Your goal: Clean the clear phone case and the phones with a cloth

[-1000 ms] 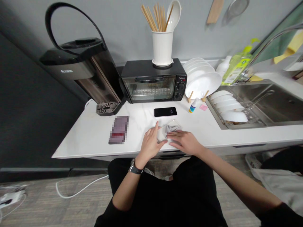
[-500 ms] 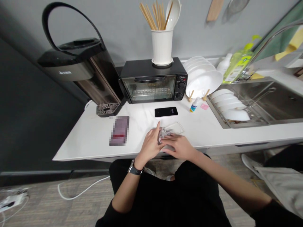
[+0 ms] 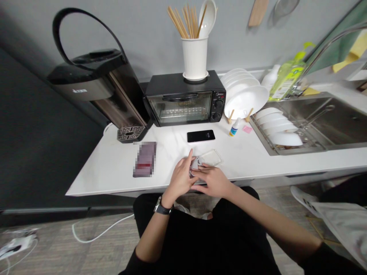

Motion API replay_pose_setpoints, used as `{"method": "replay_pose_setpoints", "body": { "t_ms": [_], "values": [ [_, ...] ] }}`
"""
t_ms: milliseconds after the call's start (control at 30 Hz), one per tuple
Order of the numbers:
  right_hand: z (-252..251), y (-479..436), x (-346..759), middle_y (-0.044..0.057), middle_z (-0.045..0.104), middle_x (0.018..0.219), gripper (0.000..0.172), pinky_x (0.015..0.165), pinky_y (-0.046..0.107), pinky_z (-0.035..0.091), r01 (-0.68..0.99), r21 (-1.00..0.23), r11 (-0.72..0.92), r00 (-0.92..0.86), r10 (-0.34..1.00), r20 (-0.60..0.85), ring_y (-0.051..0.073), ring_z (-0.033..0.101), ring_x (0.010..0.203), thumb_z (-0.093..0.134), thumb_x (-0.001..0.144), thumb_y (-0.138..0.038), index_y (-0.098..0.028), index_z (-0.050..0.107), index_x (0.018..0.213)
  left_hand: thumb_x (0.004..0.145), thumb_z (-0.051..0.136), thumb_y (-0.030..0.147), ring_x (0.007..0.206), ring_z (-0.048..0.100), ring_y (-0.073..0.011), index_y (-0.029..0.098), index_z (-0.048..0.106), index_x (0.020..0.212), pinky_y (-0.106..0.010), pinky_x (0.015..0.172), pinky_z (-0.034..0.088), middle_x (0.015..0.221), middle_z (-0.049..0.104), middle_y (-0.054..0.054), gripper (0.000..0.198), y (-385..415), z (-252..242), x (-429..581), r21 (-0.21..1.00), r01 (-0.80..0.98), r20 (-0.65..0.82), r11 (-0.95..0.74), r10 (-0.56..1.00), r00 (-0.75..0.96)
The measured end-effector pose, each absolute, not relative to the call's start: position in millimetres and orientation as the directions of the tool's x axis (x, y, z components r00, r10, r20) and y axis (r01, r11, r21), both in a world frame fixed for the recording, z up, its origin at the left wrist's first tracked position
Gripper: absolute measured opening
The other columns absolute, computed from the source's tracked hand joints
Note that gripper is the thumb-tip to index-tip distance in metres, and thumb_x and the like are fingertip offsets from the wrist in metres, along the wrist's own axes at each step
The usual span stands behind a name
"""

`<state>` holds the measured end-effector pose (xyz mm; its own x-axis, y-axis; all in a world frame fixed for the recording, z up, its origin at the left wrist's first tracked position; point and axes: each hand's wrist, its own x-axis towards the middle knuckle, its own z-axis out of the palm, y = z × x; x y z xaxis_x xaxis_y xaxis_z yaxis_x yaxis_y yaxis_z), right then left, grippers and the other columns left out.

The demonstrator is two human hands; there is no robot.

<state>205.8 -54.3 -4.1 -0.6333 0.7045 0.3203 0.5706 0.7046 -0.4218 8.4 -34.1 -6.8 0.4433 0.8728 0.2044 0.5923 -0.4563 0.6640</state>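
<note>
My left hand (image 3: 180,175) grips the near left side of a clear phone case (image 3: 212,157) at the counter's front, its index finger stretched forward; the exact grip is hidden. My right hand (image 3: 215,180) presses a crumpled light grey cloth (image 3: 194,163) against the case, fingers over the cloth and fingertips close to the left hand. The right part of the case shows past the cloth. Just behind lies a black phone (image 3: 200,136), screen up. A small spray bottle (image 3: 234,127) and a pink scrap (image 3: 247,129) are to its right.
A pixelated purple packet (image 3: 145,159) lies left on the white counter (image 3: 106,172). Behind are a drinks dispenser (image 3: 100,88), a toaster oven (image 3: 183,103) with a chopstick holder on top, and plates (image 3: 246,101). At right, bowls (image 3: 283,131) stand by the sink (image 3: 338,126).
My right hand has shifted slightly left and towards me with the cloth, leaving more of the case uncovered. My left hand stays nearly in place.
</note>
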Motion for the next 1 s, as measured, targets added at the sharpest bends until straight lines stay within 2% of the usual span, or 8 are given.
{"method": "replay_pose_setpoints", "body": {
  "t_ms": [100, 267, 433, 567, 700, 867, 933, 1000],
  "values": [
    [3.2, -50.3, 246.6, 0.006, 0.080, 0.123, 0.036, 0.119, 0.048, 0.048, 0.592, -0.409, 0.695, -0.638, 0.714, 0.289, 0.025, 0.076, 0.115, 0.057, 0.106, -0.048, -0.027, 0.073, 0.131, 0.088, 0.080, 0.030, 0.134, 0.052, -0.0325, 0.031, 0.000, 0.171, -0.052, 0.116, 0.041, 0.149, 0.060, -0.010, 0.115, -38.5, -3.7, 10.1, 0.653, 0.608, 0.211, -0.451, 0.880, 0.425],
    [1.7, -32.2, 279.3, 0.012, 0.078, 0.127, 0.036, 0.122, 0.056, 0.043, 0.778, -0.270, 0.568, -0.486, 0.815, 0.315, 0.029, 0.074, 0.119, 0.054, 0.108, -0.043, -0.021, 0.073, 0.130, 0.088, 0.080, 0.030, 0.136, 0.051, -0.0325, 0.032, -0.003, 0.170, -0.053, 0.117, 0.039, 0.150, 0.060, -0.009, 0.117, -35.1, -1.5, 12.4, 0.671, 0.585, 0.204, -0.456, 0.872, 0.446],
    [-9.8, -44.8, 208.7, 0.017, 0.072, 0.136, 0.054, 0.122, 0.050, 0.044, 0.678, -0.392, 0.622, -0.511, 0.782, 0.357, 0.030, 0.069, 0.128, 0.064, 0.100, -0.056, -0.015, 0.069, 0.134, 0.090, 0.075, 0.032, 0.130, 0.056, -0.0322, 0.028, 0.002, 0.171, -0.052, 0.112, 0.044, 0.145, 0.060, -0.014, 0.109, -30.4, -4.9, 5.9, 0.681, 0.567, 0.185, -0.464, 0.858, 0.480],
    [-6.8, -57.9, 211.6, 0.009, 0.078, 0.128, 0.041, 0.125, 0.052, 0.040, 0.572, -0.457, 0.681, -0.604, 0.727, 0.326, 0.026, 0.074, 0.119, 0.064, 0.101, -0.052, -0.023, 0.072, 0.129, 0.090, 0.075, 0.029, 0.133, 0.054, -0.0314, 0.030, 0.002, 0.171, -0.050, 0.114, 0.043, 0.148, 0.058, -0.013, 0.109, -34.1, -5.3, 2.5, 0.684, 0.565, 0.184, -0.461, 0.859, 0.478],
    [-0.9, -48.2, 273.9, 0.006, 0.077, 0.130, 0.032, 0.126, 0.057, 0.037, 0.671, -0.391, 0.630, -0.558, 0.776, 0.293, 0.025, 0.073, 0.122, 0.054, 0.108, -0.041, -0.028, 0.073, 0.129, 0.089, 0.079, 0.032, 0.137, 0.050, -0.0319, 0.033, -0.001, 0.170, -0.052, 0.117, 0.040, 0.152, 0.058, -0.010, 0.114, -35.6, -2.5, 6.2, 0.672, 0.577, 0.188, -0.465, 0.860, 0.474],
    [-4.3, -36.4, 262.9, 0.020, 0.070, 0.139, 0.050, 0.122, 0.060, 0.040, 0.781, -0.265, 0.565, -0.473, 0.813, 0.339, 0.033, 0.067, 0.130, 0.056, 0.105, -0.051, -0.014, 0.067, 0.138, 0.088, 0.081, 0.034, 0.137, 0.051, -0.0328, 0.032, 0.005, 0.171, -0.053, 0.118, 0.038, 0.152, 0.059, -0.010, 0.112, -28.6, -1.3, 9.5, 0.664, 0.573, 0.181, -0.480, 0.847, 0.500],
    [-7.9, -41.5, 230.9, 0.023, 0.068, 0.141, 0.062, 0.121, 0.058, 0.042, 0.753, -0.305, 0.583, -0.477, 0.803, 0.358, 0.035, 0.067, 0.130, 0.060, 0.100, -0.060, -0.011, 0.066, 0.139, 0.089, 0.080, 0.037, 0.136, 0.052, -0.0325, 0.030, 0.008, 0.171, -0.052, 0.117, 0.040, 0.150, 0.059, -0.012, 0.109, -26.3, -2.2, 8.2, 0.675, 0.561, 0.183, -0.479, 0.845, 0.502],
    [-8.9, -49.6, 206.5, 0.018, 0.074, 0.132, 0.061, 0.123, 0.054, 0.042, 0.677, -0.380, 0.630, -0.522, 0.775, 0.356, 0.032, 0.071, 0.123, 0.061, 0.099, -0.063, -0.014, 0.068, 0.134, 0.089, 0.079, 0.035, 0.133, 0.054, -0.0317, 0.028, 0.009, 0.171, -0.050, 0.114, 0.044, 0.147, 0.060, -0.014, 0.108, -25.7, -3.1, 5.9, 0.684, 0.562, 0.170, -0.465, 0.851, 0.497]
  ]
}}
